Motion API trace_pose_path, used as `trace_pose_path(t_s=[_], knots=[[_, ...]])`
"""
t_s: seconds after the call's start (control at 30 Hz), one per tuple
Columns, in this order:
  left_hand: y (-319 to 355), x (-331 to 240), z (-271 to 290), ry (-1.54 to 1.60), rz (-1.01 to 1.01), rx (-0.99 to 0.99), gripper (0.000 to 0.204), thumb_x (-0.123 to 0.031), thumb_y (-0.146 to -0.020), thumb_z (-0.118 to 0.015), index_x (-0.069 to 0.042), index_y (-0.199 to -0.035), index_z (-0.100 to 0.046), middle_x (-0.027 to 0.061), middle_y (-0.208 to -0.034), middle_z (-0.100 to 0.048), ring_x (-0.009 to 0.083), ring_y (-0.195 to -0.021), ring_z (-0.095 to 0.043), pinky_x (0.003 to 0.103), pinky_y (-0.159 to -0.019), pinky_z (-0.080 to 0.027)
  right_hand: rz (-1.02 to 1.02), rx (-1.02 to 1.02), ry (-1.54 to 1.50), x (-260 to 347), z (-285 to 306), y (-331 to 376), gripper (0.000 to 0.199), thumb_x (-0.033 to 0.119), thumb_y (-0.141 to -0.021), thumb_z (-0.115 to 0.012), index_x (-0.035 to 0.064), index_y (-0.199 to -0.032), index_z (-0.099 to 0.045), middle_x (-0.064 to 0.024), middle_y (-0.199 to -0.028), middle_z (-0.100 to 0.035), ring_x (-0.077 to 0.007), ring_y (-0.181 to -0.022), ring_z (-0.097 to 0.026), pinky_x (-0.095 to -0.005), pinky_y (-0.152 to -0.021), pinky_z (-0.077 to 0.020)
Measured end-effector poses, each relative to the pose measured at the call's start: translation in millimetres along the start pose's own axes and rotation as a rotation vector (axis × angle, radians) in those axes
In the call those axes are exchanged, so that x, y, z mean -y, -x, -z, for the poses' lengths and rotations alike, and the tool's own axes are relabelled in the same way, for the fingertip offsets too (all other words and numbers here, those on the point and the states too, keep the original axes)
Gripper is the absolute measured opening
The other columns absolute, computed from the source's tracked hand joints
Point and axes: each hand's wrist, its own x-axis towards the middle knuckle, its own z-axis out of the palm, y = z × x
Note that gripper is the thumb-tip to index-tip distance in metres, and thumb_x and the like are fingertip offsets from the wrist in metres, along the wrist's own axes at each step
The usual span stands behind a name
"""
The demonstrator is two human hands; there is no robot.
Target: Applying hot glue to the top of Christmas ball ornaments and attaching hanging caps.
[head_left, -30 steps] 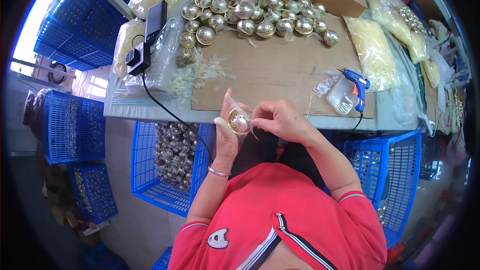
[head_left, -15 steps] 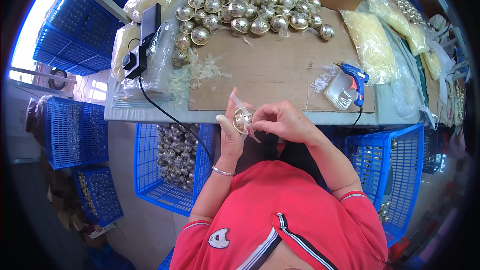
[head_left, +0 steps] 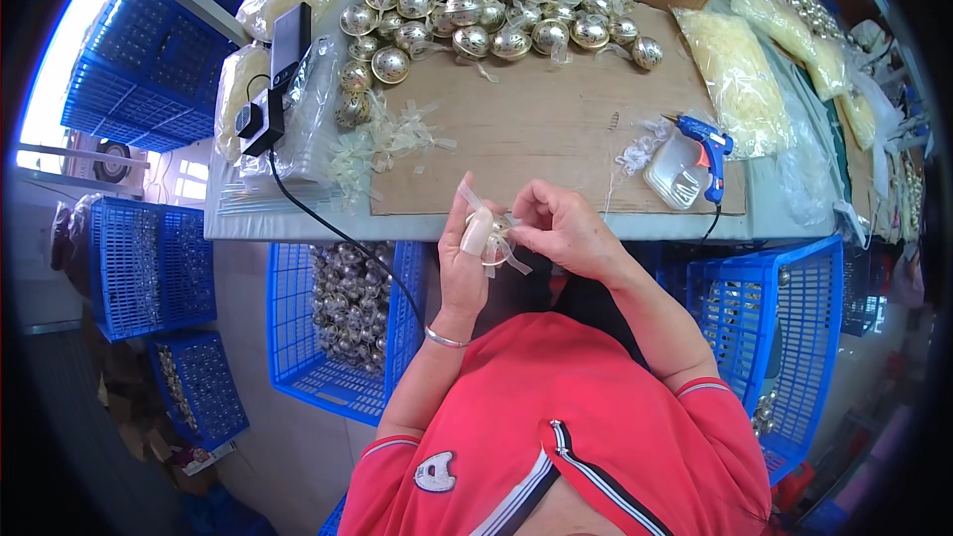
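Observation:
Just off the table's near edge, my left hand (head_left: 463,273) is closed around a shiny gold ball ornament (head_left: 495,251). Its thumb wears a pale cover and presses over the ball. A sheer whitish ribbon (head_left: 517,263) hangs off the ball's right side, and another strip stands up by my left fingertips. My right hand (head_left: 568,228) comes from the right with thumb and forefinger pinched together at the ball's upper edge. What those fingertips grip, if anything, is too small to make out.
Many gold balls (head_left: 467,8) are heaped at the back of a cardboard sheet (head_left: 496,129). Loose ribbon pieces (head_left: 407,134) lie left. A blue glue gun (head_left: 710,154) rests on a clear plastic tub (head_left: 671,179). A black cable (head_left: 328,221) crosses the front edge. Blue crates (head_left: 283,337) flank me.
My right hand has shifted up slightly, from a ribbon end at the ball's lower right to its upper edge. My left thumb has folded in over the ball.

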Motion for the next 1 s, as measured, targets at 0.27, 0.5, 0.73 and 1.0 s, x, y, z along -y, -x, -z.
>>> trace_pose_path(t_s=[0.27,0.5,0.73,1.0], knots=[[0.7,6.7,5.6,0.060,-0.006,0.015,0.053,-0.012,-0.093,-0.050,-0.007,-0.142,-0.030,0.0040,-0.092,-0.060,0.0052,-0.074,-0.054,0.019,-0.061,-0.045,-0.015,-0.035,0.017,-2.8,-2.6,0.1,0.023,0.001,-0.077,-0.065,0.0018,-0.091,-0.048,-0.0015,-0.068,-0.057,-0.0059,-0.063,-0.053,-0.0220,-0.057,-0.0423],[22.2,-9.8,19.0,0.086,0.070,-0.032,0.052,-0.013,-0.094,-0.048,-0.004,-0.141,-0.030,0.0075,-0.093,-0.061,0.0124,-0.078,-0.060,0.024,-0.067,-0.051,0.005,0.133,-0.041,-14.4,-10.5,0.4,0.022,0.003,-0.078,-0.065,0.0026,-0.091,-0.047,-0.0015,-0.069,-0.057,-0.0064,-0.063,-0.054,-0.0217,-0.056,-0.0422],[64.3,-112.6,110.9,-0.178,-0.140,-0.520,0.049,-0.046,-0.096,-0.039,-0.011,-0.131,-0.042,0.0087,-0.099,-0.057,0.0198,-0.076,-0.058,0.029,-0.056,-0.048,-0.032,-0.121,-0.023,-43.8,16.6,-4.2,0.013,0.008,-0.085,-0.062,0.0037,-0.092,-0.051,-0.0004,-0.073,-0.057,-0.0058,-0.065,-0.054,-0.0203,-0.057,-0.0437],[81.5,-129.3,130.9,-0.721,-0.484,-0.959,0.041,-0.025,-0.092,-0.052,-0.006,-0.127,-0.048,0.0112,-0.123,-0.051,0.0227,-0.109,-0.051,0.038,-0.091,-0.041,0.167,-0.499,0.344,-66.3,24.1,-12.2,0.009,0.007,-0.084,-0.061,0.0019,-0.089,-0.055,-0.0079,-0.071,-0.060,-0.0150,-0.063,-0.058,-0.0273,-0.059,-0.0460]])
